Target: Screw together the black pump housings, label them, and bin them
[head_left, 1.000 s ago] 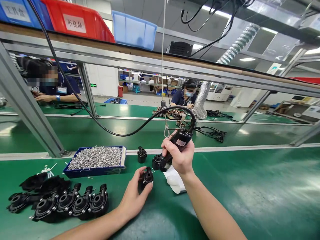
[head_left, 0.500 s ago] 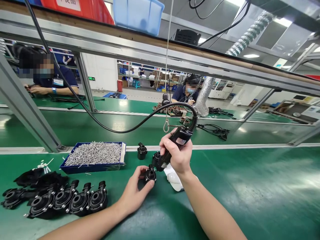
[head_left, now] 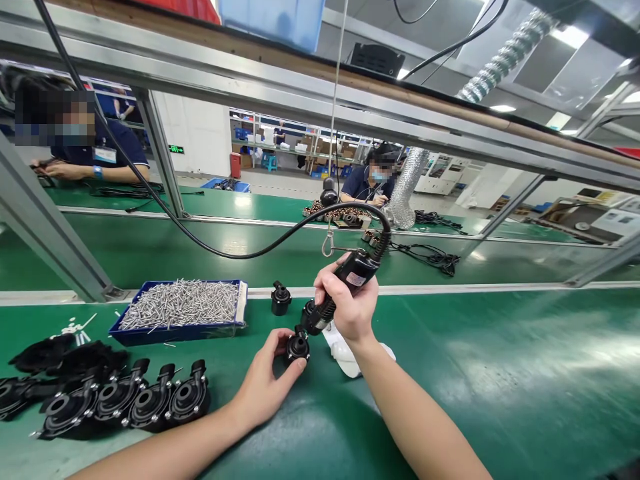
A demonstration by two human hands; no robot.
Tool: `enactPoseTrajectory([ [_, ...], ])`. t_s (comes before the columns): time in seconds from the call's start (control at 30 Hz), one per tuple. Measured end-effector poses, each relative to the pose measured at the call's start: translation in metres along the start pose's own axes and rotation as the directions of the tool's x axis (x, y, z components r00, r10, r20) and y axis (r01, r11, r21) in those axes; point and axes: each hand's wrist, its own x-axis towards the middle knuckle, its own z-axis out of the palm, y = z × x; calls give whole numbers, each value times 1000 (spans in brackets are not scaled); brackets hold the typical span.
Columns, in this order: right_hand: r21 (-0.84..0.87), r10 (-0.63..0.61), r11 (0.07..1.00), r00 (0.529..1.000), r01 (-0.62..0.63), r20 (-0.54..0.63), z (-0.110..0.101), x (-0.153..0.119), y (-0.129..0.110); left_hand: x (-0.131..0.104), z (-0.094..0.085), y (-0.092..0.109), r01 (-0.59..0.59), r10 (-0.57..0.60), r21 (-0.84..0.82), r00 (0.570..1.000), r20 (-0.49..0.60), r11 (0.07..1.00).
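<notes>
Gripped between thumb and fingers of the left hand: a small round black plastic housing with a short spout, low over or on the glossy green surface, near the middle. Wrapped firmly in the right hand: a black cylindrical corded driver, slanted down toward the housing's spout side. Nearer to the housing with the driver's lower end than a second ago, leaving hardly any gap; probably close to lined up for work on it. Impossible to tell whether touching.

To the left, beside the forearm, a row of larger black snail-shaped housings with silver screws, with limp black pieces behind. Just right of the held housing, partly under the right arm, a crumpled white bag. Farther back, a shallow blue tray heaped with silver screws, then an upright black housing. Half hidden behind the driver, one more dark housing, hard to make out. Looping across above the surface, a thick black cable, apart from the held housing and apparently no obstacle. Beyond the aluminium frame, two seated co-workers.
</notes>
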Motion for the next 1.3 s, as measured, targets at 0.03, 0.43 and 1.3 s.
enactPoseTrajectory([
  [0.03,-6,3,1000,1000,-3,4,1,0,1,0,0,0,2,-2,-3,1000,0,1000],
  [0.43,-2,-39,999,999,39,6,2,-2,-6,1,0,2,3,-3,-29,1000,5,1000],
  [1.3,3,18,1000,997,-18,70,12,-5,9,4,1,4,77,-75,-139,997,20,987],
])
